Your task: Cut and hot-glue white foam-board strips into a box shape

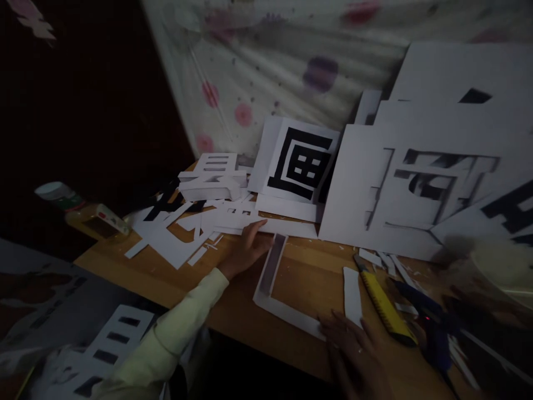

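A white L-shaped piece of card or foam board (291,318) with raised edges lies on the wooden table in front of me. My left hand (249,249), in a pale sleeve, is beside its far upper end, index finger stretched out; the fingertips are close to the edge, and contact is hard to tell. My right hand (352,341) lies low over the near right end of the piece, fingers spread and touching it, dim in the shadow. Just beyond the right hand is a short white strip (352,293).
A yellow utility knife (385,303) and a glue gun (431,325) with a red light lie right. White cut-out boards (358,183) and a black-character sheet (302,164) lean behind. Scraps (179,253), a white block letter (214,183) and a bottle (87,214) stand left.
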{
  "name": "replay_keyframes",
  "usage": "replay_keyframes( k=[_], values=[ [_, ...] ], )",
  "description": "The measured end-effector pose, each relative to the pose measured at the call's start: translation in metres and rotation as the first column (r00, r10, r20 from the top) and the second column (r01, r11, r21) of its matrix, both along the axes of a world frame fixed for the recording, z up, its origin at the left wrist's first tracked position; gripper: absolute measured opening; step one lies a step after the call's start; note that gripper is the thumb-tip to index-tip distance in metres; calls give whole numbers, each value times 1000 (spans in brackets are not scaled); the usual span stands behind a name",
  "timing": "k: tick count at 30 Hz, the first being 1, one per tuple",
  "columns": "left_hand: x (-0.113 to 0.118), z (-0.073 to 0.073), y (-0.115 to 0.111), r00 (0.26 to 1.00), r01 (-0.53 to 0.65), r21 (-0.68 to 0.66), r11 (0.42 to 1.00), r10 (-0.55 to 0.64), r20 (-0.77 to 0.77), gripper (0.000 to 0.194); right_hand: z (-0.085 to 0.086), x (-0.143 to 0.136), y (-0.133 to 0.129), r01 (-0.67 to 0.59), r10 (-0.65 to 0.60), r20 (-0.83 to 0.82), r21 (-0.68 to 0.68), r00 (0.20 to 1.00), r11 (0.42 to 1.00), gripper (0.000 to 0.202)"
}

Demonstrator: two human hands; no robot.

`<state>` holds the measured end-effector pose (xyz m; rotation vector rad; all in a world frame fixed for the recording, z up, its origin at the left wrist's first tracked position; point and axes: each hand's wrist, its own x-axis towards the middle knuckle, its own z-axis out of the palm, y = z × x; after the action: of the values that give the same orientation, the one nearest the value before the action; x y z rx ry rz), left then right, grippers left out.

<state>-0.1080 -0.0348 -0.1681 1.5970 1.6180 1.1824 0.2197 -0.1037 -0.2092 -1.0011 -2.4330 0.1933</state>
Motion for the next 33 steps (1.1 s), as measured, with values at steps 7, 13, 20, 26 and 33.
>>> replay_keyframes(
  k=[7, 13, 20, 26, 33],
  values=[
    [6, -14, 0, 964, 247, 12, 969, -246, 99, 91, 0, -4, -1, 65, -64, -28, 27, 998, 998, 27],
    [10, -6, -4, 942, 317, -48, 947, -308, 131, 94, -2, -4, 2, 74, -72, -25, 65, 997, 995, 27],
    [12, -4, -4, 926, 332, -87, 939, -307, 219, 100, 2, -5, 0, 77, -76, -26, 53, 997, 996, 27],
    [13, -7, -4, 912, 347, -100, 933, -310, 270, 104, 3, -7, -2, 98, -98, -46, -11, 994, 995, 28],
    [8, -13, -3, 915, 299, -98, 949, -256, 311, 84, 3, -10, -5, 125, -130, -96, -56, 987, 991, 27]
  ],
)
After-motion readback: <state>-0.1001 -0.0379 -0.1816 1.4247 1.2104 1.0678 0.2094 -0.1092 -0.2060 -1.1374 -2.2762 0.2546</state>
